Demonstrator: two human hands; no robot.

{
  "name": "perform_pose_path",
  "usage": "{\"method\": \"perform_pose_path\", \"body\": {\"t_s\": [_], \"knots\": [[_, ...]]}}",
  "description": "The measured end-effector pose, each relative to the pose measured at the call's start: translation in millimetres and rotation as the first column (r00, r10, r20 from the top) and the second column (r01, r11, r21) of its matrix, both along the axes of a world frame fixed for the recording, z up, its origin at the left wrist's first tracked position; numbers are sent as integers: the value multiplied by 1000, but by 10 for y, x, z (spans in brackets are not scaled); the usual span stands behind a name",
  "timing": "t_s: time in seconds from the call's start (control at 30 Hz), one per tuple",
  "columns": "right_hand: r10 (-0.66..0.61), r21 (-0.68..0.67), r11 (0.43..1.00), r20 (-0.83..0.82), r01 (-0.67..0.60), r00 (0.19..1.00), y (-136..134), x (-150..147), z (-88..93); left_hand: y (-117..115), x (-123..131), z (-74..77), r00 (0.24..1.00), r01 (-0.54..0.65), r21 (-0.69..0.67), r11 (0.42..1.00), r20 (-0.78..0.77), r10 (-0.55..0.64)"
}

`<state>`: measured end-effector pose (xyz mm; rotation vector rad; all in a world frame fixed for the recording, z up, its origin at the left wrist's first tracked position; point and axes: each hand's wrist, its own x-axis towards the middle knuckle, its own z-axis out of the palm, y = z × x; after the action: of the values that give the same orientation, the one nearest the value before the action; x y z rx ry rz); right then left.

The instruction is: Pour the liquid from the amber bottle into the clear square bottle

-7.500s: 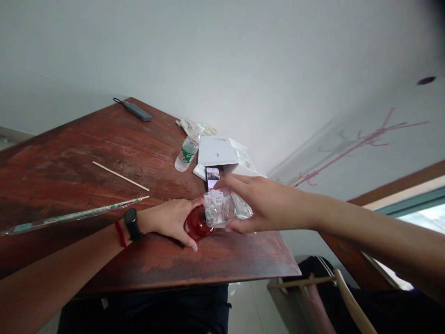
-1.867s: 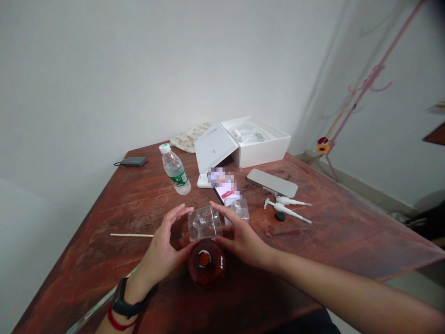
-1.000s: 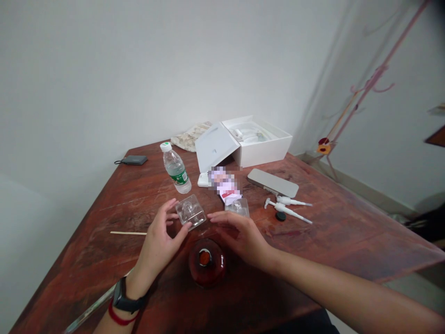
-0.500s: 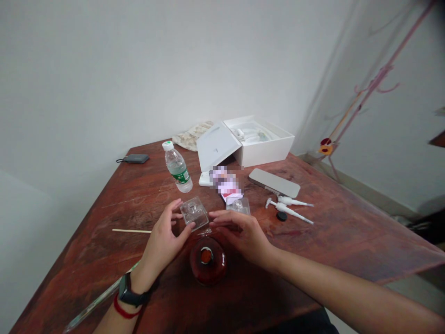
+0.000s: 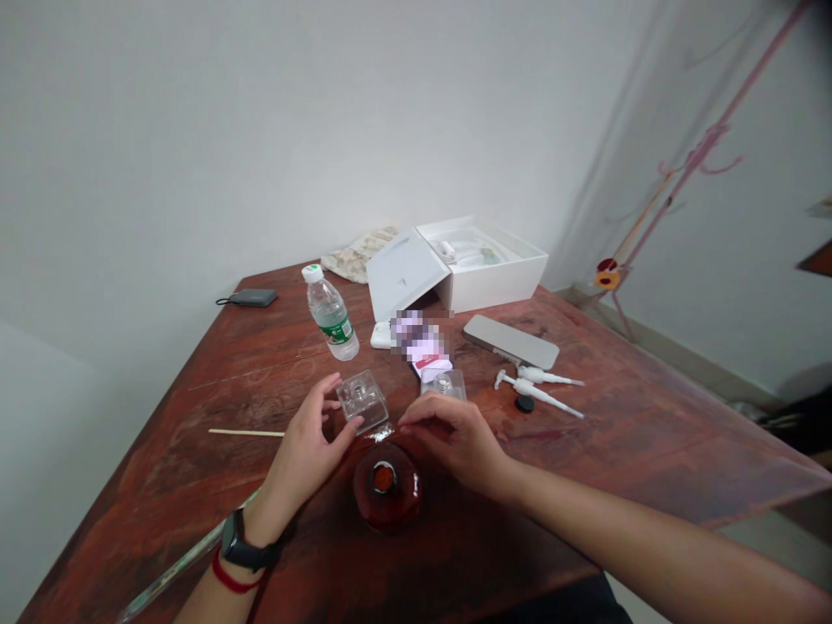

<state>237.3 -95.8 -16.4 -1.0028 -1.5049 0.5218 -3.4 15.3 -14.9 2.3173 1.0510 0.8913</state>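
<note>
Head view is showing both bare forearms reaching in from the near edge over a worn reddish wooden tabletop point(image 5: 617, 433). The left hand point(image 5: 305, 455), a black watch and red cord at its wrist, is lying palm inward with fingers loosely curved, its grip wide, thumb tip touching the near edge of a clear square plastic lid point(image 5: 362, 400) that is resting tilted on the wood. The right hand point(image 5: 455, 438) is arching knuckles-up, its fingertips drawn close together at a small glinting bit point(image 5: 380, 432) just beside that lid; whether the grip is actually pinching it I cannot tell. Between the two hands and nearer the body, a round dark-red glass bottle point(image 5: 387, 485) is standing upright with its open mouth facing up, apart from both grips. A second clear plastic piece point(image 5: 444, 384) is lying just beyond the right hand. A thin wooden stick point(image 5: 245, 432) is lying left of the left hand.
</note>
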Motion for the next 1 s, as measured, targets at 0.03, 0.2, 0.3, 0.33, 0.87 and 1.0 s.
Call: {"method": "perform_pose_path", "body": {"t_s": [0.03, 0.2, 0.3, 0.33, 0.87, 1.0], "knots": [[2, 9, 1000, 5, -2, 1000, 0, 0, 1, 5, -3, 0, 1000, -3, 8, 1000, -9, 4], [27, 10, 1000, 29, -28, 999, 0, -4, 4, 32, -21, -14, 999, -7, 42, 999, -50, 9], [46, 4, 999, 54, -46, 997, -1, -1, 4, 36, -32, -32, 998, 5, 43, 999, -62, -2], [53, -1, 999, 61, -53, 997, -2, 1, 5, 36, -32, -36, 998, 8, 49, 999, -66, -5], [178, -162, 971, 0, -176, 984, -77, 16, 114, -291, 52, 418, 946, 164, 494, 854, 166, -278], [196, -177, 964, -47, -201, 980, -71, 32, 100, -319, 53, 394, 937, 216, 456, 863, 151, -314]]}}
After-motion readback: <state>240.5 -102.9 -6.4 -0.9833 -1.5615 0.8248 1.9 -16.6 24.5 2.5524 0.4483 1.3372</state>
